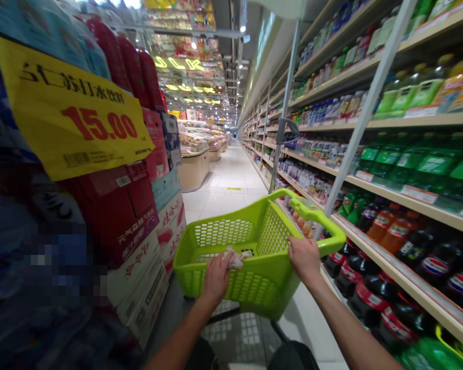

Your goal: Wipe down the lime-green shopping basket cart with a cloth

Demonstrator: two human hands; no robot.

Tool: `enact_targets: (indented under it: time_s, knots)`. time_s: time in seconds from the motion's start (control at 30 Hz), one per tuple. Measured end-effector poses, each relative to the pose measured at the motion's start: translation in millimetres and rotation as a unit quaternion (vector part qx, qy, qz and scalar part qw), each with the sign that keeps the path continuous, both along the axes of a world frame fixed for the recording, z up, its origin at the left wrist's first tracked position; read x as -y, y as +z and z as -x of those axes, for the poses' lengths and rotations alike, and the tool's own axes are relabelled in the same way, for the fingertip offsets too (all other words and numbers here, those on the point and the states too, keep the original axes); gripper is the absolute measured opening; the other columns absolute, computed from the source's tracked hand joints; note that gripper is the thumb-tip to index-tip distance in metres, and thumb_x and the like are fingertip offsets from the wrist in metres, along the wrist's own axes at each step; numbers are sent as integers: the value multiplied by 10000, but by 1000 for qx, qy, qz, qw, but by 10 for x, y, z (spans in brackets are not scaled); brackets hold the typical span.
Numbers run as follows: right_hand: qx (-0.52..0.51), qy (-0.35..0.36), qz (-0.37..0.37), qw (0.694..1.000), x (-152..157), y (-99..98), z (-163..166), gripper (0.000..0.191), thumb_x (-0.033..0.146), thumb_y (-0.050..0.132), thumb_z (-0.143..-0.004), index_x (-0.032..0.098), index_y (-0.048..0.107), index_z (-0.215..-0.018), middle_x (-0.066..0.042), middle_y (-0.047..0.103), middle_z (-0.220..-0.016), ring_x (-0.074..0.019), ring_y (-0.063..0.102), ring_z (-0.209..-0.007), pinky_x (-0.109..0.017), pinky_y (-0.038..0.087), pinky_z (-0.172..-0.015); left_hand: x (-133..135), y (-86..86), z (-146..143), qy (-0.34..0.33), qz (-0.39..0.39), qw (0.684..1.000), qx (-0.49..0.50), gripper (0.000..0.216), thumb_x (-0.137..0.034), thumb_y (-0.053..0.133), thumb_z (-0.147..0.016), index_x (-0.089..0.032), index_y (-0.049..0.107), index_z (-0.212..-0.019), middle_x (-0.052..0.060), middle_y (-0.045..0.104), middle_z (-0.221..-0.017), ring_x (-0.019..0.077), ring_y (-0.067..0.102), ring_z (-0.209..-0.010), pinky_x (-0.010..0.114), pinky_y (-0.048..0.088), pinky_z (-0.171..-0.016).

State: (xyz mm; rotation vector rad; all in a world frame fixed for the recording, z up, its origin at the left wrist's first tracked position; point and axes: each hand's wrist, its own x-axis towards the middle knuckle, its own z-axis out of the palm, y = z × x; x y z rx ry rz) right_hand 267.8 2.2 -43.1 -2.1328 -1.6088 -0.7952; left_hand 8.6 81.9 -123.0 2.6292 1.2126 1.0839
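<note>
A lime-green shopping cart (266, 282) with a perforated plastic basket stands in front of me, turned sideways, its handle to the right. My left hand (216, 277) is closed at the near rim of the basket. Out of its fingers sticks a crumpled whitish cloth or tissue (237, 257), which lies over the rim. Whether those fingers also grip the rim, I cannot tell. Closed around the rim's right corner, just below the handle (324, 226), is my right hand (304, 258). Inside the basket, the visible part of the floor shows no goods.
Drink shelves (412, 195) line the right side, close to the cart handle. Stacked drink cartons (135, 216) with a yellow price sign (81, 113) crowd the left. A tiled aisle (231, 164) runs ahead, past display counters (195, 167) on its left.
</note>
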Motion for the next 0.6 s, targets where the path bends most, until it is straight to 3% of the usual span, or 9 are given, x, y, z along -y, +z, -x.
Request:
enact_targets:
  time_s: [0.13, 0.2, 0.3, 0.4, 0.47, 0.53, 0.6]
  knots:
    - [11, -2, 10, 1000, -3, -1, 25, 208, 176, 465, -772, 192, 621, -909, -27, 666, -793, -172, 546, -760, -309, 255, -757, 137, 183, -655, -78, 32, 996, 22, 454, -140, 483, -733, -204, 454, -1182, 84, 527, -1154, 206, 502, -1018, 360, 432, -846]
    - [20, -2, 18, 1000, 8, 2, 1, 210, 179, 456, -776, 194, 619, -908, -27, 667, -799, -174, 544, -759, -312, 255, -758, 112, 226, -749, -84, 48, 995, 18, 405, -130, 475, -746, -218, 489, -1140, 61, 570, -1076, 192, 536, -941, 341, 452, -804]
    - [28, -9, 28, 999, 19, 6, -67, 230, 178, 431, -787, 192, 617, -920, -30, 668, -805, -177, 546, -762, -317, 254, -770, -44, 179, -478, -68, 36, 997, 17, 331, -152, 460, -778, -214, 518, -1098, 50, 605, -1042, 192, 544, -941, 368, 432, -850]
    - [22, -25, 35, 999, -15, 10, -66, 248, 176, 419, -791, 186, 614, -942, -38, 668, -828, -181, 552, -784, -322, 246, -791, -199, 56, -5, 2, 5, 1000, 28, 289, -165, 436, -797, -191, 533, -1069, 87, 572, -1140, 223, 494, -1070, 455, 355, -940]
    - [14, -27, 50, 998, -73, 5, 39, 253, 187, 414, -799, 186, 609, -961, -46, 667, -836, -188, 557, -799, -335, 234, -801, -204, -7, 154, 35, -14, 999, 36, 281, -169, 411, -809, -183, 539, -1059, 108, 536, -1194, 236, 466, -1112, 483, 340, -947]
    - [11, 4, 89, 996, -148, -14, 223, 260, 205, 406, -814, 192, 600, -988, -51, 668, -828, -191, 564, -796, -342, 227, -799, -120, -21, 71, 17, -41, 998, 41, 285, -178, 395, -819, -175, 540, -1064, 116, 531, -1196, 225, 473, -1105, 450, 370, -931]
    - [14, 45, 133, 990, -214, -47, 422, 255, 215, 398, -828, 201, 598, -986, -49, 670, -800, -187, 570, -771, -337, 229, -780, -4, 11, -200, -44, -76, 995, 40, 281, -195, 398, -826, -173, 547, -1063, 110, 551, -1164, 204, 486, -1087, 389, 404, -907]
